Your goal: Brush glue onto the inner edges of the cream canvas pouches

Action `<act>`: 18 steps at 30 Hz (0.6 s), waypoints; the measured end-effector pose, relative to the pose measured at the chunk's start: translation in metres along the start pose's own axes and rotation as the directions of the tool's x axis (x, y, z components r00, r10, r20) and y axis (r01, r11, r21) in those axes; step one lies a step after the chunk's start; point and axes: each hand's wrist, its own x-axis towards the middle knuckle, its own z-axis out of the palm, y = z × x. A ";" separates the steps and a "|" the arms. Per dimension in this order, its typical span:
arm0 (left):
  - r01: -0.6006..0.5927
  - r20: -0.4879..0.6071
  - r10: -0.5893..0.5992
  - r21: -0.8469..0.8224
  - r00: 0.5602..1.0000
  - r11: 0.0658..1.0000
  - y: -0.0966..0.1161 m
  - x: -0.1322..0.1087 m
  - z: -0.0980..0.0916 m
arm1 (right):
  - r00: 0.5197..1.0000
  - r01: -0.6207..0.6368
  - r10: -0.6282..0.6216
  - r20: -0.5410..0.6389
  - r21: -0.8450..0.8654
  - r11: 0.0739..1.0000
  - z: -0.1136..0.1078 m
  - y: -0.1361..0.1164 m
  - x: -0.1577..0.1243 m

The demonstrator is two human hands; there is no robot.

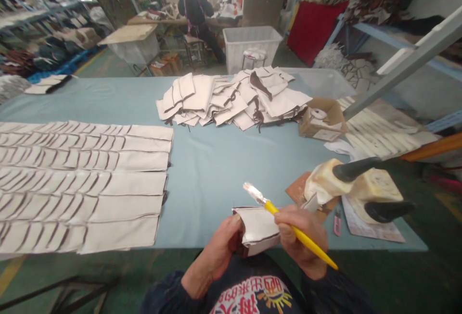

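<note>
My left hand [224, 242] grips the left end of a cream fabric piece [258, 225] with dark brown edging, close to my body at the table's front edge. The piece is bent or folded, and some of my left fingers are hidden behind it. Closed around a yellow-handled brush [306, 242], my right hand [303, 237] is at the piece's right end. The brush points up and left, its pale, coated bristles over the piece's top edge. Whether my right fingers also grip the fabric is hard to make out.
Overlapping rows of cream pieces [126, 198] cover the table's left. A loose heap of them [231, 97] lies at the back, beside a cardboard box [323, 117]. At right are glue-stained containers [328, 179] with black spouts and pink snips [337, 222]. A person [195, 6] sits farther off.
</note>
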 end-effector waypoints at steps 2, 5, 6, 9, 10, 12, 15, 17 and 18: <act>0.038 -0.066 -0.043 -0.086 0.997 0.996 0.002 0.003 0.003 | 0.995 0.075 -0.076 0.063 0.025 0.997 -0.002 -0.007 0.004; 0.054 -0.107 -0.071 -0.153 0.992 0.987 0.007 0.007 0.004 | 0.992 0.097 -0.101 0.077 0.054 0.994 0.002 -0.009 0.004; 0.048 -0.109 -0.065 -0.152 0.992 0.987 0.009 0.008 0.003 | 0.997 0.049 -0.053 0.051 0.064 0.997 0.004 -0.008 0.002; 0.024 -0.129 -0.034 -0.084 0.991 0.996 0.015 0.009 -0.002 | 0.986 -0.166 0.168 -0.001 0.146 0.975 0.008 0.000 -0.005; 0.018 -0.141 -0.024 -0.044 0.990 0.999 0.016 0.009 -0.004 | 0.976 -0.216 0.218 0.011 0.186 0.958 0.008 0.002 -0.006; 0.008 -0.154 -0.002 0.036 0.988 0.999 0.020 0.009 -0.007 | 0.964 -0.266 0.257 0.069 0.242 0.933 0.006 0.006 -0.003; -0.006 -0.134 0.026 0.148 0.991 0.989 0.026 0.007 -0.006 | 0.960 -0.259 0.218 0.178 0.256 0.931 0.002 0.005 0.014; -0.020 -0.115 0.047 0.223 0.992 0.975 0.029 0.005 -0.003 | 0.959 -0.211 0.150 0.241 0.253 0.944 0.002 0.002 0.030; -0.026 -0.098 0.052 0.251 0.994 0.968 0.031 0.004 -0.001 | 0.959 -0.186 0.120 0.256 0.250 0.950 0.003 0.001 0.036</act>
